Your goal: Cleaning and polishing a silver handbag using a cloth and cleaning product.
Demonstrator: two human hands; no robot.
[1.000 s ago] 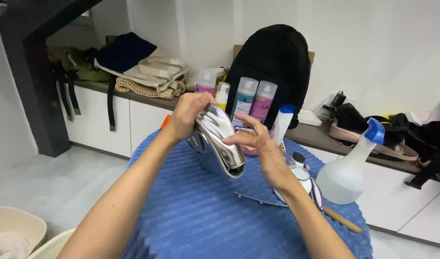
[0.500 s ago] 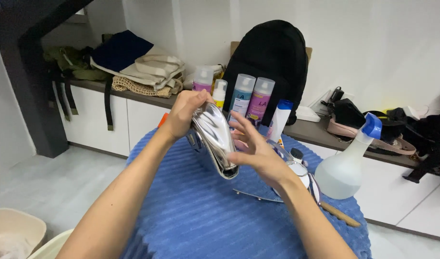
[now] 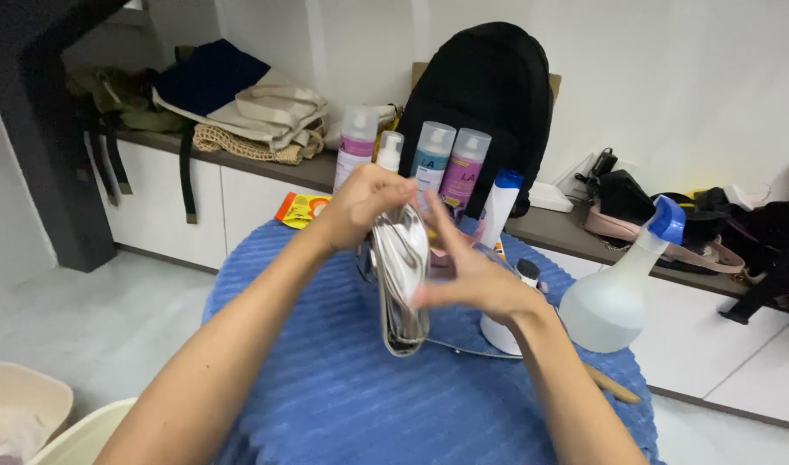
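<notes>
There is a single view, from a camera worn on the person's head. It looks forward and down along both forearms, which enter from the bottom edge and meet near the middle of the frame. The left hand [image 3: 360, 202] and right hand [image 3: 472, 280] sit close to the lens, above a round surface under a blue cover [image 3: 325, 387]. Beyond them the view reaches a long counter [image 3: 265, 168] against the white wall, farther off. The floor shows at the lower left. No second view shares the scene.

spray bottle [image 3: 614, 297] | black backpack [image 3: 489, 95] | bottles [image 3: 450, 164] | blue cloth [image 3: 325, 387] | tote bags [image 3: 256, 112]
</notes>
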